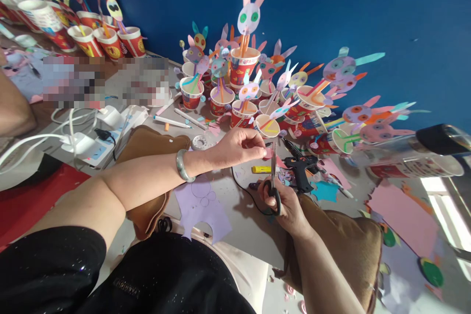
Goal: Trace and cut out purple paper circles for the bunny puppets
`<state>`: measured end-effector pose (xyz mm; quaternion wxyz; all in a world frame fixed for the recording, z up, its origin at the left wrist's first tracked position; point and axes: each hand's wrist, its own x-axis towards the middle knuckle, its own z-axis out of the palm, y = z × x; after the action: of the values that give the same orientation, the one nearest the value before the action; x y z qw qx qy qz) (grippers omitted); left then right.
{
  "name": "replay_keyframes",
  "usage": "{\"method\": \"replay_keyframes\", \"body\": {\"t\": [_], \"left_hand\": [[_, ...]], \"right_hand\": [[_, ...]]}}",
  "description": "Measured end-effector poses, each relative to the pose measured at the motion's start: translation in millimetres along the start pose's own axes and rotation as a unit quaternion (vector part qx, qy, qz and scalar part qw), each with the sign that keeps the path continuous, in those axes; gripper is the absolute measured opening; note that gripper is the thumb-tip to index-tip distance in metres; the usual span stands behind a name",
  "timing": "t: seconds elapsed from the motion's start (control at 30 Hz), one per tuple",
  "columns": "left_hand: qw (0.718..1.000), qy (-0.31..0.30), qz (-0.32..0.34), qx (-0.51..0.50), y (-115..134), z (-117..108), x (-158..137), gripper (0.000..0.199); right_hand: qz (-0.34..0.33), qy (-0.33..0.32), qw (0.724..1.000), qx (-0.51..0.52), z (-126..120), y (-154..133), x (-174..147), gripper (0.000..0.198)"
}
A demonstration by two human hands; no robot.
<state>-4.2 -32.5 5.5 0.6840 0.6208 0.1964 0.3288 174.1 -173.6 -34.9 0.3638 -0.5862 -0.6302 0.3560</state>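
My right hand (281, 201) grips a pair of scissors (273, 171), its fingers through the black handles and the blades pointing up, away from me. Close to the blades, my left hand (235, 148) is closed in a pinch on what looks like a small piece of pink paper (269, 153), mostly hidden by the fingertips. A jade-like bangle (181, 166) circles my left wrist. Below that wrist lies a purple paper sheet (206, 206) with drawn circles and cut-out edges. A yellow marker (262, 170) and a black glue gun (302, 169) lie just beyond the scissors.
Paper cups with paper rabbit heads (249, 17) crowd the table's back by the blue wall. A clear bottle (401, 149) with a black lid stands right. Brown cushions (342, 240) flank my arms. Power strips with cables (97, 149) and another person's arm (13, 103) are left.
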Motion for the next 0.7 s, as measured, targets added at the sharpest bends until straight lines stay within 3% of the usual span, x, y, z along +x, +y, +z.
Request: {"method": "replay_keyframes", "body": {"t": [0.7], "left_hand": [[1.000,0.010,0.003,0.005,-1.6,-1.0,2.2,0.016]], "right_hand": [[-0.002,-0.010,1.000,0.000,0.3,3.2,-0.2,0.065]]}}
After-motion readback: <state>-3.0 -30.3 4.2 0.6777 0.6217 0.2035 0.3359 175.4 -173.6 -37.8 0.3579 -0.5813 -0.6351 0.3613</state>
